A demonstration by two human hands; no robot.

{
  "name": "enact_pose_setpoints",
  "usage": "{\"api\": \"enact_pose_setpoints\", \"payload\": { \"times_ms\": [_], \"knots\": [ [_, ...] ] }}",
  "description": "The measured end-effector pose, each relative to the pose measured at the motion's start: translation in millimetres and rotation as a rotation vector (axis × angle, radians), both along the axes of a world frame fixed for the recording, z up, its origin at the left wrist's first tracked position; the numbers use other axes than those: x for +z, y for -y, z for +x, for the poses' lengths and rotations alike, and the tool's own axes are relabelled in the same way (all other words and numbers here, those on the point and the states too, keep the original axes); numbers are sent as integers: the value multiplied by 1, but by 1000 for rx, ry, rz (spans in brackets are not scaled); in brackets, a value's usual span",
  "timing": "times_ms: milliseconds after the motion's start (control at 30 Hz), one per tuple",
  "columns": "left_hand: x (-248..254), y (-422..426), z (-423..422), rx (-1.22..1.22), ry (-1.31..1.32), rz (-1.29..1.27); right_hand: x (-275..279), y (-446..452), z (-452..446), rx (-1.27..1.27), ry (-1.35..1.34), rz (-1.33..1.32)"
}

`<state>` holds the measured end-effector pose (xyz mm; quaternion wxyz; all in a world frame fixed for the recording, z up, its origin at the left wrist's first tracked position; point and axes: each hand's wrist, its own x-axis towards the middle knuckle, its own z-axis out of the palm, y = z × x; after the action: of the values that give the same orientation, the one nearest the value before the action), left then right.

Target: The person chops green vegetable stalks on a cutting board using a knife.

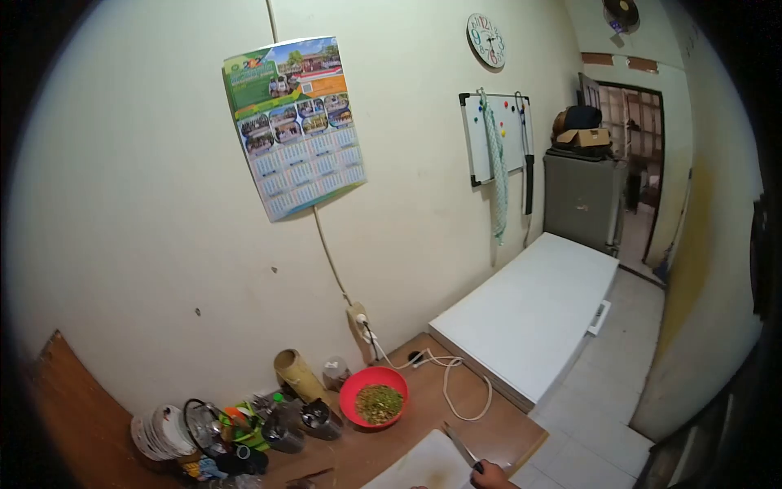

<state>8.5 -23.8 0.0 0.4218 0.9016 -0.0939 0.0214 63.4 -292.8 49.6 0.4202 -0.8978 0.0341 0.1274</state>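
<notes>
At the bottom edge, my right hand (495,476) is wrapped round the black handle of a knife (462,446). The blade points up and left over the right edge of a white cutting board (428,463). Only a sliver of my left hand (419,487) shows at the bottom edge, over the board; its fingers cannot be made out. Beyond the board, a red bowl (348,397) holds chopped green and brown pieces.
Jars (319,420), a bamboo-like tube (300,375) and stacked white containers (159,432) line the wall at the left. A white cable (448,391) lies on the brown table (497,428). A white chest freezer (529,310) adjoins its right side.
</notes>
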Motion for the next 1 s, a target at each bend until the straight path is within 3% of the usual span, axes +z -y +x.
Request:
{"api": "enact_pose_setpoints", "payload": {
  "times_ms": [67, 100, 200, 267, 533, 800, 1000],
  "knots": [
    [10, 1, 2, -15, -19, -14, -82, -3, 1, 2, 80, -174],
    [10, -1, 4, -12, -34, -1, -78, -7, -8, 10, 73, -187],
    [-65, -18, 14, -47, -12, 74, -57, -34, -36, 37, 32, -127],
    [-63, -19, 18, -77, -110, 136, -41, -53, -50, 50, -37, -170],
    [-35, -15, 9, 54, -24, 39, -47, -86, -65, 182, -67, -318],
    [-30, -14, 6, 57, 23, 32, -32, -116, -68, 224, -293, -387],
    [-32, -11, 6, 66, 38, 91, -43, -116, -50, 225, -216, -374]
  ]
}}
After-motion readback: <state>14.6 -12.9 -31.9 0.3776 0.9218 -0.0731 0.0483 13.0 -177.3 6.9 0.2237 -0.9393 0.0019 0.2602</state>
